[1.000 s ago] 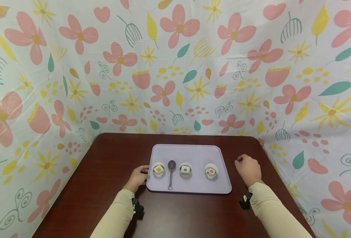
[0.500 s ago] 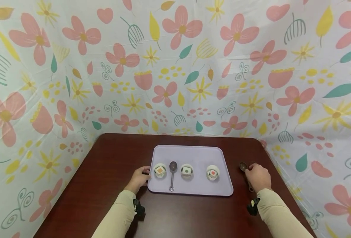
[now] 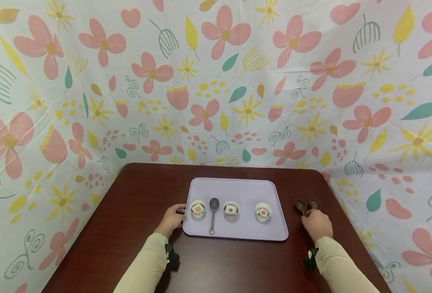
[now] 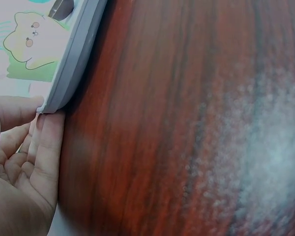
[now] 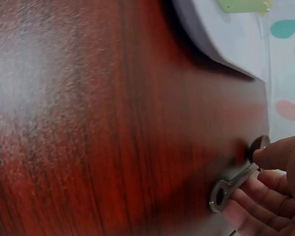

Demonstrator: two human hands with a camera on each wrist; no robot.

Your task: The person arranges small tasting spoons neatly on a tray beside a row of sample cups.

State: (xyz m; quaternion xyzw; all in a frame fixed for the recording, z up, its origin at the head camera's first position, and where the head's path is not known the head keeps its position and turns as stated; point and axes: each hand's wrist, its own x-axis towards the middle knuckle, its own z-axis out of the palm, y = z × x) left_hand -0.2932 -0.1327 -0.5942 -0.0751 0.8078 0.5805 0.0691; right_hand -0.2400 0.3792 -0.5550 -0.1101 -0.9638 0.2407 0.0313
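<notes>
My left hand (image 3: 172,220) grips the left edge of a pale lilac tray (image 3: 245,189), thumb on top of the rim and fingers under it in the left wrist view. On the table at the right, two dark spoons (image 3: 301,205) lie side by side, bowls pointing away. My right hand (image 3: 316,224) covers their handles. In the right wrist view its thumb and fingers close about a ring-ended spoon handle (image 5: 243,175); the other handle is mostly hidden.
On the tray are three small white round pieces with square tops, centred orange (image 3: 198,208), green (image 3: 231,210) and red (image 3: 263,212). Another ring-ended spoon (image 3: 214,205) lies between the first two. Beyond the brown table (image 3: 150,183) hangs a flowered cloth (image 3: 216,101).
My right hand has moved right from beside the tray, then slightly back toward me, so both spoon bowls now show ahead of it. The left hand keeps its place on the tray.
</notes>
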